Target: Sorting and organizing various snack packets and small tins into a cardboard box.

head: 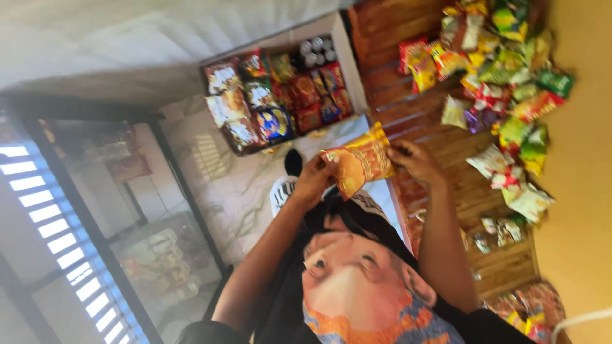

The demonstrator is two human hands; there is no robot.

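Both hands hold an orange snack packet (360,160) in front of my chest. My left hand (312,179) grips its left edge and my right hand (413,162) pinches its right edge. The packet is tilted and slightly crumpled. Beyond it, on the pale tiled floor, an open cardboard box (352,70) stands filled with several colourful snack packets and some dark round-topped cans. My foot in a black and white sandal (284,186) shows just below the packet.
A wooden surface (408,108) on the right carries many snack packets in red, yellow, green and white (503,83). A yellow wall (580,191) lies at the far right. A glass-fronted dark-framed cabinet (159,248) stands on the left.
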